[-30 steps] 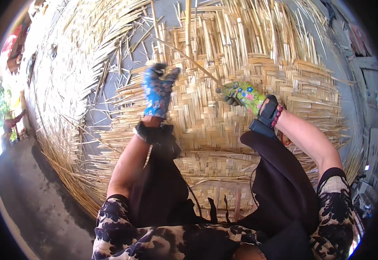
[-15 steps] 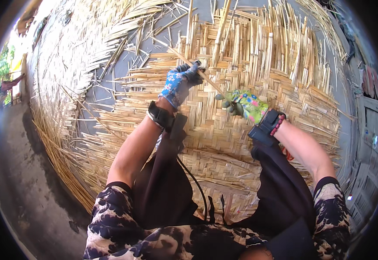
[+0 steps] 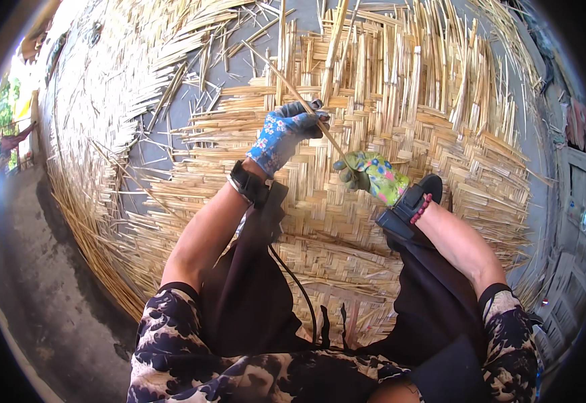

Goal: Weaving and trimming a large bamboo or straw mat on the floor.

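A thin, straw-coloured reed strip [image 3: 284, 79] slants between my hands above a woven reed mat [image 3: 336, 218]. My left hand [image 3: 284, 133], in a blue flowered glove with dark fingertips, pinches the strip along its middle. Its lower end runs into the closed fingers of my right hand [image 3: 372, 176], which wears a green flowered glove with dark fingers. The strip's far end sticks out up and to the left, past my left hand. Beneath both hands the mat shows a tight diagonal weave, with loose reed ends standing out along its far and left sides.
More woven matting [image 3: 105, 74] lies to the left, bordered by long loose reeds [image 3: 95, 258]. Grey ground [image 3: 162, 127] shows between the woven parts. A concrete strip [image 3: 31, 269] runs along the left, and grey wooden boards [image 3: 571, 282] stand at the right. My knees rest near the mat.
The strip has turned steeper. Both hands have come slightly nearer to me, the left one also a little to the right. My right forearm has swung inward, and a dark shoe now shows behind that wrist.
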Demonstrator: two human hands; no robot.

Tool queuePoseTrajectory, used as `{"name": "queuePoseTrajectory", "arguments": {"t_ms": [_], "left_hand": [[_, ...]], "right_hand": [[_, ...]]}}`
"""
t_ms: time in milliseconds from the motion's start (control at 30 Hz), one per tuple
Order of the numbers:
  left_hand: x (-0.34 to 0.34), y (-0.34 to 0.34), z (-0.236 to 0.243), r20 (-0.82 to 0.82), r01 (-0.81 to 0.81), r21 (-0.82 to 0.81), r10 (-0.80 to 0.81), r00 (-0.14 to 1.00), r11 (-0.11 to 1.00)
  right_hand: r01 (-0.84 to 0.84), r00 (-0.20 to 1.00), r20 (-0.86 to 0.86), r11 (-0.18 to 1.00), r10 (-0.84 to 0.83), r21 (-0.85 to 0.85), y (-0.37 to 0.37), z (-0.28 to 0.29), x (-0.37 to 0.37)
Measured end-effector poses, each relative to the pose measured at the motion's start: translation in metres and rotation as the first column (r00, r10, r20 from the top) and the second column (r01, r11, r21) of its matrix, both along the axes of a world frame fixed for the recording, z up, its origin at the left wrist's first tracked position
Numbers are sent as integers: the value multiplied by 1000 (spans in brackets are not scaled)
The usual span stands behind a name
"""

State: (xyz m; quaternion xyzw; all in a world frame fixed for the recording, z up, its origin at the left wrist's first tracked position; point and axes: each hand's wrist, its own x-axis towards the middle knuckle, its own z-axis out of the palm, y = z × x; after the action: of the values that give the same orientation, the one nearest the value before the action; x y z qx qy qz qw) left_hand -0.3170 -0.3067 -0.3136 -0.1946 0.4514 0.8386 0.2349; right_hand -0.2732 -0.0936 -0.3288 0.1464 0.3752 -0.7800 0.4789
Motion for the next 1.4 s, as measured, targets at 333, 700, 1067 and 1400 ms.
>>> {"name": "queuePoseTrajectory", "arguments": {"t_ms": [333, 700, 1067, 1400], "left_hand": [[5, 2, -1, 82, 84, -232, -67, 994, 969], [10, 15, -2, 119, 45, -294, -10, 993, 955], [7, 4, -2, 35, 161, -90, -158, 987, 983], [11, 14, -6, 100, 70, -360, -35, 994, 930]], "right_hand": [[118, 983, -158, 977, -90, 180, -16, -17, -1], [266, 589, -574, 534, 569, 803, -13, 1, 1], [-73, 996, 46, 997, 73, -5, -1, -4, -10], [65, 838, -489, 846, 242, 529, -7, -8, -5]]}}
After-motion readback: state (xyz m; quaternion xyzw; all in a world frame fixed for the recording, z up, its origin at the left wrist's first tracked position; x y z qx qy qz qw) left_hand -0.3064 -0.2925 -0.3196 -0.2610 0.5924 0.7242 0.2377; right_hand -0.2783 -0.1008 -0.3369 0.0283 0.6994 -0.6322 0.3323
